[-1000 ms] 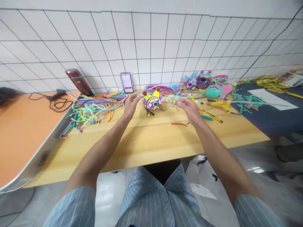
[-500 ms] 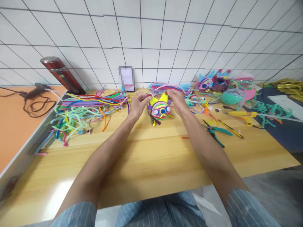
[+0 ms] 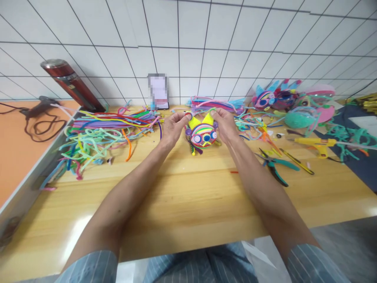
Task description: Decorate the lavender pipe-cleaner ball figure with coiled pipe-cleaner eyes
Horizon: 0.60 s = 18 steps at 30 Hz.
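A small colourful craft animal figure [image 3: 204, 134] faces me, with pink round eyes, a blue nose, striped forehead, purple discs at its sides and two yellow pointed ears. My left hand [image 3: 174, 126] pinches the tip of its left ear between thumb and fingers. The tip of the other ear is between the thumb and fingers of my right hand [image 3: 225, 122]. Yellow and dark purple pieces hang at the figure's lower left. Its back is hidden from me.
Pipe cleaners [image 3: 91, 145] lie heaped at left beside a red thermos [image 3: 72, 86]. A phone [image 3: 159, 91] leans on the tiled wall. Pliers [image 3: 278, 167], a yellow glue gun [image 3: 319, 144] and finished-looking craft figures [image 3: 265, 98] stand or lie at right.
Both hands keep their pinch on the ears. The figure's face is tilted slightly differently, and the whole view has shifted a little.
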Each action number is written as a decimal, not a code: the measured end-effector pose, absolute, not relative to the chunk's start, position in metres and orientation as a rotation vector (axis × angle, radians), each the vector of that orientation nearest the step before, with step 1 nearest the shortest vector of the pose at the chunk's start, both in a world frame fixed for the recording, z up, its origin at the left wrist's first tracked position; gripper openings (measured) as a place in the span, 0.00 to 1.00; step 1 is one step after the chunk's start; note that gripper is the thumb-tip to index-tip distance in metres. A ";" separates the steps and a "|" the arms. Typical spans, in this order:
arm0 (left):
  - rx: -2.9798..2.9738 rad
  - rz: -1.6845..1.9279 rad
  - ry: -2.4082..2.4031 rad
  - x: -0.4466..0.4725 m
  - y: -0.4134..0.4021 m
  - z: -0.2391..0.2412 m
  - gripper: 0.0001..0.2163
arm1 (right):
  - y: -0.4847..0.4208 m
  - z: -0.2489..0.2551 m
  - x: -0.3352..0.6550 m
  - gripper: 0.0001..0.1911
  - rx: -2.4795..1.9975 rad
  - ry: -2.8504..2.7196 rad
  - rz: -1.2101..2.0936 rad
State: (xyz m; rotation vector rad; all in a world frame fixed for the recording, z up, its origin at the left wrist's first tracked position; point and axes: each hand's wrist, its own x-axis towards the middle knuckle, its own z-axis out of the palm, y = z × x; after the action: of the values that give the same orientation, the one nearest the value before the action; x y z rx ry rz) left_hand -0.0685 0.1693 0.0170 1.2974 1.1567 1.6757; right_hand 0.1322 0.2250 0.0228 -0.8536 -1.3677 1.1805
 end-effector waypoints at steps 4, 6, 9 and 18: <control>1.305 1.681 1.140 -0.067 0.168 0.017 0.14 | 0.223 0.024 0.133 0.27 -0.847 -1.352 1.205; 1.302 1.681 1.135 -0.067 0.168 0.017 0.13 | 0.222 0.025 0.133 0.27 -0.843 -1.341 1.221; 1.302 1.680 1.152 -0.067 0.168 0.016 0.13 | 0.222 0.024 0.132 0.27 -0.849 -1.345 1.215; 1.300 1.655 1.135 -0.069 0.168 0.017 0.14 | 0.222 0.023 0.131 0.30 -0.862 -1.317 1.214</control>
State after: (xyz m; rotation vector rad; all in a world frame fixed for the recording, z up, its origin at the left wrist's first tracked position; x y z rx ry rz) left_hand -0.0693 0.1684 0.0168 1.2999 1.1347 1.6550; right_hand 0.1306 0.2223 0.0230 -0.8619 -1.3167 1.2139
